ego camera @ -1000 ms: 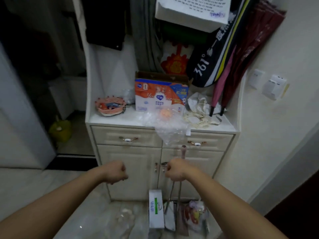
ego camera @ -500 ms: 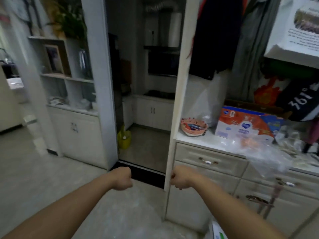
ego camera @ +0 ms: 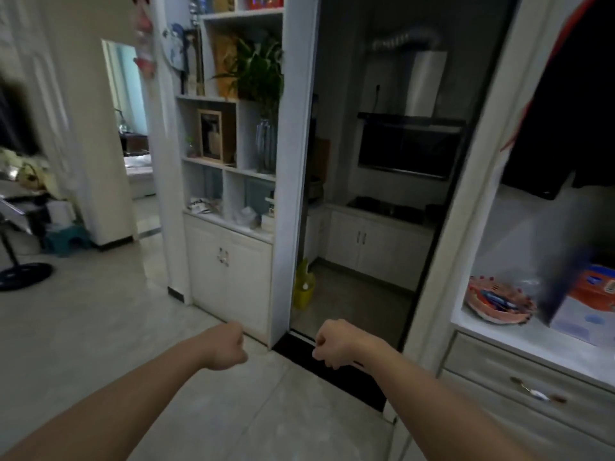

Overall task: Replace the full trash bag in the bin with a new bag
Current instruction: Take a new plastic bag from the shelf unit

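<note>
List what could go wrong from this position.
1. No trash bin or bag is in view, and both the left hand and right hand are curled and empty, so time may go on searching.
2. The dark door threshold just ahead could catch a foot.
3. The kitchen beyond is dim, and the yellow container on the floor by the doorway could be kicked.

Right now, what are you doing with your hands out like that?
Nothing is being held. The left hand and right hand are both curled into empty fists out in front, over the tiled floor. Ahead is a dark kitchen doorway with a yellow jug just inside. No trash bin or bag shows, so the bag swap isn't visibly under way.
</note>
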Available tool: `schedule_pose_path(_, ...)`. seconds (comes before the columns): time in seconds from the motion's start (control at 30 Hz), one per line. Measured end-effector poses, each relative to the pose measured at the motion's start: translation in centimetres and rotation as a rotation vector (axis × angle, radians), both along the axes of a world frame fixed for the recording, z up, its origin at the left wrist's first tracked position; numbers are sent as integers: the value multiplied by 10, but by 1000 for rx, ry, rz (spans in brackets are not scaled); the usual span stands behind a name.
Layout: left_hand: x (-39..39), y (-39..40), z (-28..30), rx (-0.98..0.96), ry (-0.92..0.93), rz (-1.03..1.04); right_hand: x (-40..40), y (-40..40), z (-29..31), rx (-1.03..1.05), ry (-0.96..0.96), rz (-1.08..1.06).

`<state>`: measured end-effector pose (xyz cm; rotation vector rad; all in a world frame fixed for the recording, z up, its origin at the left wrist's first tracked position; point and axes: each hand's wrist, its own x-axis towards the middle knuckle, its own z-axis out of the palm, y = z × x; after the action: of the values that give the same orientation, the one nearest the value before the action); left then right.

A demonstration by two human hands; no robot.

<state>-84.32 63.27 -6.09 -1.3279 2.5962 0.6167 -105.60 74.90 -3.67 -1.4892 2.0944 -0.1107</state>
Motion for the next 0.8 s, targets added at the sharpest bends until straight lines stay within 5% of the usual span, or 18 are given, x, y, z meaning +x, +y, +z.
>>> schedule_pose_path(0.43,62,-213,5,83,19,166,45,-265,-6,-61,74,199)
schedule_pose_path(0.8,122,-394,2,56,68,201,106,-454,-21,-128,129,164)
